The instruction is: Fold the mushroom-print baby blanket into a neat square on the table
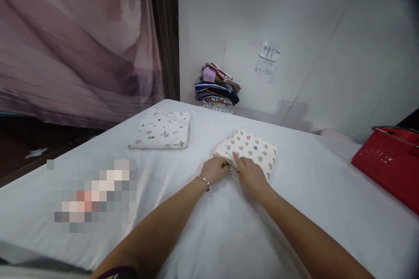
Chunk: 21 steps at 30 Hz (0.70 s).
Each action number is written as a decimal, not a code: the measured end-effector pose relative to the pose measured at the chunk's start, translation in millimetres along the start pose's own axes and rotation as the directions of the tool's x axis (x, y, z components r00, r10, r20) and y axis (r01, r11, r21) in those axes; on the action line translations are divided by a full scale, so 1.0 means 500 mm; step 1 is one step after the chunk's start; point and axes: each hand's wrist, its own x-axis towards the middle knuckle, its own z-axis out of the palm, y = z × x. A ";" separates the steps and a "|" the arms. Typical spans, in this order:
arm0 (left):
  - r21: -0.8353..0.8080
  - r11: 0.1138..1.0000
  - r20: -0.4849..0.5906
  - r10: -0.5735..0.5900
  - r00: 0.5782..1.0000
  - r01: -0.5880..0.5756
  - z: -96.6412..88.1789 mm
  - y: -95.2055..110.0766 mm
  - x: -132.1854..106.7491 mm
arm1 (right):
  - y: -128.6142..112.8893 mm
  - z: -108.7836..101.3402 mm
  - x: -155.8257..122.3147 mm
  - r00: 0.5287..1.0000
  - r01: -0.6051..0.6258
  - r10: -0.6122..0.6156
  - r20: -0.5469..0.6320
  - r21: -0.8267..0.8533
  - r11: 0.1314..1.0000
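A folded cream cloth with a print of small grey-brown shapes and a few red and blue ones lies on the white-covered bed. My left hand, a bracelet at its wrist, is closed on the near left edge of the cloth, its fingertips partly hidden. Beside it, my right hand grips the layers at the near edge, fingers bent over the top. Several fold layers show between the two hands. Further left rests another folded white cloth with a print of small plants.
A stack of folded clothes stands beyond the bed's far edge, against the grey wall. At the right is a red bag. A pinkish curtain hangs at the left. A pixelated patch hides part of the bed at the left.
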 end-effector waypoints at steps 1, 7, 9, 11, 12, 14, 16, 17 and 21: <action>-0.003 1.000 0.003 -0.010 1.000 0.010 0.001 0.000 0.001 | -0.009 -0.003 0.013 1.000 0.008 -0.008 -0.012 -0.014 1.000; 0.000 1.000 0.002 -0.032 0.999 0.032 -0.001 -0.004 0.002 | -0.038 -0.003 0.084 0.998 0.063 -0.063 0.019 -0.019 0.998; -0.007 1.000 -0.001 -0.025 1.000 0.025 -0.002 -0.004 0.000 | -0.031 -0.003 0.095 0.999 0.041 -0.041 0.019 -0.003 0.999; -0.021 1.000 0.001 -0.018 1.000 0.018 -0.004 -0.004 -0.001 | -0.022 -0.003 0.099 1.000 0.000 0.000 0.004 0.014 1.000; -0.031 0.999 0.005 -0.017 1.000 0.018 -0.005 -0.004 -0.001 | -0.019 -0.002 0.099 1.000 -0.009 0.009 0.004 0.019 1.000; -0.054 0.998 0.015 -0.017 1.000 0.018 -0.008 -0.006 0.003 | -0.019 0.000 0.097 0.999 0.004 -0.005 0.033 0.017 1.000; -0.118 0.993 0.046 -0.002 0.999 0.008 -0.014 -0.012 0.008 | -0.028 -0.001 0.095 0.997 0.033 -0.033 0.067 0.005 0.999; -0.176 0.984 0.077 0.007 0.997 0.007 -0.018 -0.017 0.011 | -0.034 -0.003 0.094 0.996 0.039 -0.039 0.075 -0.001 0.999; -0.350 0.933 0.199 -0.011 0.980 0.081 -0.045 -0.044 0.018 | -0.063 -0.019 0.090 0.993 0.035 -0.033 0.115 -0.015 0.999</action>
